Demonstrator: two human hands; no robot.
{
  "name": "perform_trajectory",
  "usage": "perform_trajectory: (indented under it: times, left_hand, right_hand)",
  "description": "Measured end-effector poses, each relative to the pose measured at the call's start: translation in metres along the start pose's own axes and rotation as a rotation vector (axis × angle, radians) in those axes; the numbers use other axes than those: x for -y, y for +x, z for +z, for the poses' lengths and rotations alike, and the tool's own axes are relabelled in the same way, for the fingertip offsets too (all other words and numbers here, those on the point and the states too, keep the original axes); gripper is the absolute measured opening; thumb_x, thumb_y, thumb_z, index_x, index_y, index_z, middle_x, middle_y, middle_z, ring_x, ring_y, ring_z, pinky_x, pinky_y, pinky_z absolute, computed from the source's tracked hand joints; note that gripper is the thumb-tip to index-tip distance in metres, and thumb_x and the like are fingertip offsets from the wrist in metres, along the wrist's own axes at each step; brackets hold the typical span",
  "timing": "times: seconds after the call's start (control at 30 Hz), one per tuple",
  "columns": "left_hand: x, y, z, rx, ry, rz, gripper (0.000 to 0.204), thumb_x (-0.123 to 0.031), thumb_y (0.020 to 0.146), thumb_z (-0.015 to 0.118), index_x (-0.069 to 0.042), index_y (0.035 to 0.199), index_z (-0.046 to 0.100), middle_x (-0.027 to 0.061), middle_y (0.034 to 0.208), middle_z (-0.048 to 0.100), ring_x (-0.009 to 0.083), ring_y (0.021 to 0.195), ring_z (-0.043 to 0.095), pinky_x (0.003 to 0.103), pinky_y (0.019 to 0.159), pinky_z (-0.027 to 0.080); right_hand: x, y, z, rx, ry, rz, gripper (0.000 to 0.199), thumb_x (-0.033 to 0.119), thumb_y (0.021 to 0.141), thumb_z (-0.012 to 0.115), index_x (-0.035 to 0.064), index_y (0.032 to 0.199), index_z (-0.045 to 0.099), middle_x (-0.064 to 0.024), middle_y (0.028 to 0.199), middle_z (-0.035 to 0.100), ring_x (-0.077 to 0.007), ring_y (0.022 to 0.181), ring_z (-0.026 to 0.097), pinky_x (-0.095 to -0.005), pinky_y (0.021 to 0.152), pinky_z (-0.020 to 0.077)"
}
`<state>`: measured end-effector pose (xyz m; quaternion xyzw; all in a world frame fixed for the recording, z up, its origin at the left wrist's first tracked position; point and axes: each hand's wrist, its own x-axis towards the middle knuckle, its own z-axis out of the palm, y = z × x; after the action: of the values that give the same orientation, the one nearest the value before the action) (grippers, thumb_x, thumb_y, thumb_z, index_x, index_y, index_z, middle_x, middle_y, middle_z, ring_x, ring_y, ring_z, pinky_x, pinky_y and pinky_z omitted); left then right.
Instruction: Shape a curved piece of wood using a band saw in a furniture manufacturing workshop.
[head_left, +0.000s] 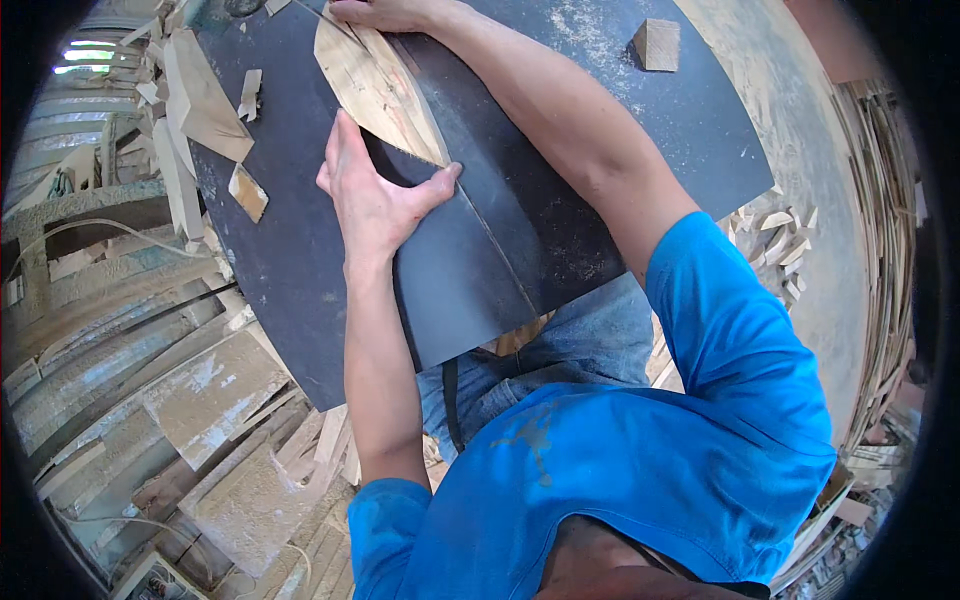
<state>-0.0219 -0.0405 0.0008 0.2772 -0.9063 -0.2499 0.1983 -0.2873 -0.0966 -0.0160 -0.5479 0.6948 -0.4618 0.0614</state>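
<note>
A pale wooden piece with a curved left edge and a pointed near end lies flat on a dark table top. My left hand holds its near end, the thumb at the tip and the fingers against the curved left side. At the far end my right hand rests on the wood with its fingers bent over it, partly cut off by the picture's upper edge. A thin dark strip, perhaps a saw blade, runs by the wood near my right hand.
A small wooden block sits at the far right of the table. Offcuts lie along its left edge, beside larger angled boards. Stacked dusty planks fill the left side. More scraps lie beyond the right edge.
</note>
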Motion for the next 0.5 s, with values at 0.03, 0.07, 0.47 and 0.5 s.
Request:
perform_trajectory:
  times: [0.03,0.07,0.47,0.5]
  left_hand:
    - [0.000,0.000,0.001,-0.040,-0.006,0.007,0.136,-0.054,0.055,0.096,0.004,0.161,0.033,0.0283,0.157,0.048,0.0395,0.150,0.042,0.053,0.124,0.025]
    - [0.002,0.000,0.002,-0.012,0.018,0.001,0.136,-0.054,0.055,0.096,0.004,0.161,0.033,0.0283,0.157,0.048,0.0395,0.150,0.042,0.053,0.124,0.025]
    - [0.068,0.122,-0.018,-0.164,-0.526,-0.106,0.053,-0.028,0.105,0.067,0.004,0.147,0.060,0.0091,0.129,0.071,0.0172,0.106,0.065,0.033,0.094,0.052]
    - [0.072,0.147,-0.017,-0.048,-0.492,-0.111,0.056,-0.030,0.104,0.068,0.003,0.148,0.058,0.0088,0.128,0.070,0.0176,0.108,0.066,0.033,0.095,0.053]
  right_hand:
    - [-0.002,0.001,0.000,-0.001,-0.001,-0.003,0.042,0.041,0.100,0.059,0.0099,0.121,0.076,-0.0221,0.117,0.076,-0.0426,0.112,0.072,-0.0501,0.097,0.0561]
    - [-0.004,0.002,0.001,-0.002,-0.002,-0.007,0.042,0.041,0.100,0.058,0.0100,0.122,0.076,-0.0220,0.118,0.076,-0.0427,0.112,0.072,-0.0501,0.097,0.0561]
    - [-0.032,0.018,0.030,-0.063,-0.187,0.075,0.050,0.057,0.100,0.056,0.0197,0.126,0.077,-0.0122,0.117,0.079,-0.0360,0.113,0.074,-0.0529,0.100,0.0522]
    - [-0.032,0.017,0.029,-0.132,-0.182,0.105,0.046,0.053,0.101,0.054,0.0188,0.124,0.076,-0.0140,0.116,0.079,-0.0368,0.112,0.073,-0.0534,0.100,0.0524]
